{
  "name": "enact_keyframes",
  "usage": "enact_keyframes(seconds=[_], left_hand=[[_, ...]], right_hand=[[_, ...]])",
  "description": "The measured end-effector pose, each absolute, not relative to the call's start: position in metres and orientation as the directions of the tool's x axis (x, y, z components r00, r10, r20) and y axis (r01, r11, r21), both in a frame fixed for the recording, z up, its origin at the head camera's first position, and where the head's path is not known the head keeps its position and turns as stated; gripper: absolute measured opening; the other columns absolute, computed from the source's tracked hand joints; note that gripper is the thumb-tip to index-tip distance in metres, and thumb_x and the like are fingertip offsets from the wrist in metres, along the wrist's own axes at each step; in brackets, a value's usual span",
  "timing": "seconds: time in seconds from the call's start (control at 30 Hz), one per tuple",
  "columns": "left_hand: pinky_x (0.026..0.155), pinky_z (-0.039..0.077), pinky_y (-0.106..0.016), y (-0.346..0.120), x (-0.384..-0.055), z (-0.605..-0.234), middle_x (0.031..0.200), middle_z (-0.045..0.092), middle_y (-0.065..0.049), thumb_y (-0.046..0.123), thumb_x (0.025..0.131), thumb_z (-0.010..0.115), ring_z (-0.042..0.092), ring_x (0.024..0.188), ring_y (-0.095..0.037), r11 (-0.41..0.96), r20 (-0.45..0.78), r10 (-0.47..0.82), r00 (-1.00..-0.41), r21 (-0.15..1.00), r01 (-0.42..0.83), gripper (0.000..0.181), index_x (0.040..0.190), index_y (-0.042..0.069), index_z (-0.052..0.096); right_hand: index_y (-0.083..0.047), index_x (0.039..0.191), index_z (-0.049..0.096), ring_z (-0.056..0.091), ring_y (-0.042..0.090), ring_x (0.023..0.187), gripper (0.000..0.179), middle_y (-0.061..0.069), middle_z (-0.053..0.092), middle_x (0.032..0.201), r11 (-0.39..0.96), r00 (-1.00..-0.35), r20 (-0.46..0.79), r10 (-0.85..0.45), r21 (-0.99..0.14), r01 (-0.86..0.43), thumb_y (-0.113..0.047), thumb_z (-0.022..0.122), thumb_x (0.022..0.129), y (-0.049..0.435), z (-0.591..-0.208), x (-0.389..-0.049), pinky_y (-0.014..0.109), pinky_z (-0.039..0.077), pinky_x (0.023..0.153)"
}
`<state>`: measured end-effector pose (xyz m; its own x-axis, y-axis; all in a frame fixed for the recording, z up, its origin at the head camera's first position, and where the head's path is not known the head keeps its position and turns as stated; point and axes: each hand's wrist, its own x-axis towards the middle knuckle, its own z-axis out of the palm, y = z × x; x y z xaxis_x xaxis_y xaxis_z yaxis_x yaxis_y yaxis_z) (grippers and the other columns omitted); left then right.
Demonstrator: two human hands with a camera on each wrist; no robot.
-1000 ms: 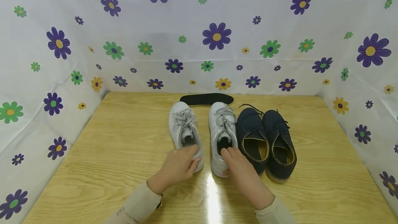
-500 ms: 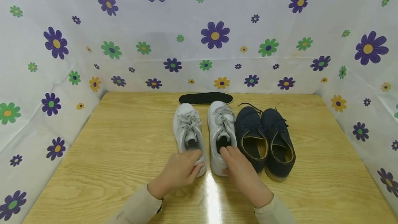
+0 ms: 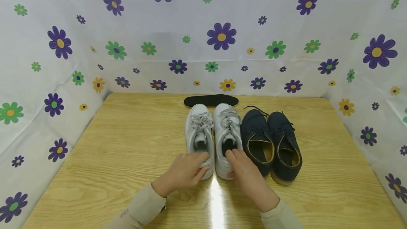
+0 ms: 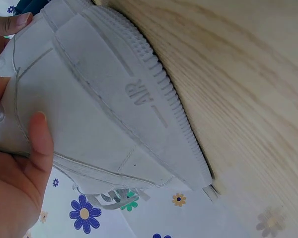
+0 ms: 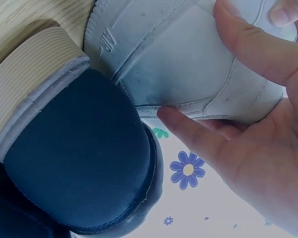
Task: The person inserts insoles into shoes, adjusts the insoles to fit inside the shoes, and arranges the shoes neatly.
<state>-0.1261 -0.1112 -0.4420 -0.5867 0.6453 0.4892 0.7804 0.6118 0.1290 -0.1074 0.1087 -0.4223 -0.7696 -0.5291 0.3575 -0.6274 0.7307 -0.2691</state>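
Two white lace-up sneakers stand side by side on the wooden table, toes pointing away. My left hand (image 3: 187,169) grips the heel collar of the left sneaker (image 3: 198,119), some fingers over its opening and the thumb on the outside. On the right sneaker (image 3: 222,123), my right hand (image 3: 245,172) holds the heel collar, its fingertips at the opening. The left wrist view has the white side and ridged sole of the left sneaker (image 4: 89,114) close up. In the right wrist view the right sneaker (image 5: 179,64) lies between thumb and fingers.
Two dark navy lace-up shoes (image 3: 255,126) stand just right of the white pair; one navy heel (image 5: 84,148) sits close to my right hand. A black insole (image 3: 211,100) lies behind the sneakers. Flower-printed cloth (image 3: 178,20) rises at the table's back and sides.
My left hand has moved the left sneaker to the right and turned it straighter, so it now stands close beside the right one. The right hand and right sneaker have stayed put.
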Motion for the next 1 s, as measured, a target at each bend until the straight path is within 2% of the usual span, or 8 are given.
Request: enact_keyframes(seconds=[0.27,0.67,1.0], left_hand=[[0.042,0.029,-0.021,-0.1108,-0.1268,-0.4411,0.065,0.038,0.009,0.022,0.088,0.065,0.039,0.052,-0.005,0.608,0.455,0.652,-0.607,0.166,0.777,0.018,0.089,0.014,0.049],[0.042,0.029,-0.02,-0.1116,-0.13,-0.4395,0.065,0.037,0.009,0.022,0.088,0.065,0.038,0.053,-0.005,0.579,0.451,0.673,-0.587,0.174,0.797,0.018,0.091,0.014,0.049],[0.043,0.028,-0.02,-0.1125,-0.1314,-0.4389,0.066,0.036,0.009,0.023,0.09,0.064,0.037,0.053,-0.004,0.569,0.408,0.685,-0.603,0.218,0.793,0.018,0.09,0.015,0.048]], right_hand=[[-0.005,0.091,0.045,0.051,0.024,0.084,0.058,0.003,0.046,0.084,0.734,-0.779,0.357,-0.516,-0.284,-0.617,0.004,0.088,0.054,0.1074,-0.4223,-0.1071,0.035,0.046,0.072],[-0.005,0.091,0.044,0.05,0.024,0.084,0.058,0.003,0.045,0.084,0.734,-0.78,0.361,-0.512,-0.288,-0.615,0.004,0.088,0.054,0.1086,-0.4226,-0.1076,0.035,0.045,0.072],[-0.004,0.091,0.045,0.051,0.025,0.083,0.059,0.004,0.046,0.084,0.735,-0.773,0.366,-0.518,-0.271,-0.621,0.005,0.089,0.053,0.1087,-0.4228,-0.1083,0.035,0.046,0.072]])
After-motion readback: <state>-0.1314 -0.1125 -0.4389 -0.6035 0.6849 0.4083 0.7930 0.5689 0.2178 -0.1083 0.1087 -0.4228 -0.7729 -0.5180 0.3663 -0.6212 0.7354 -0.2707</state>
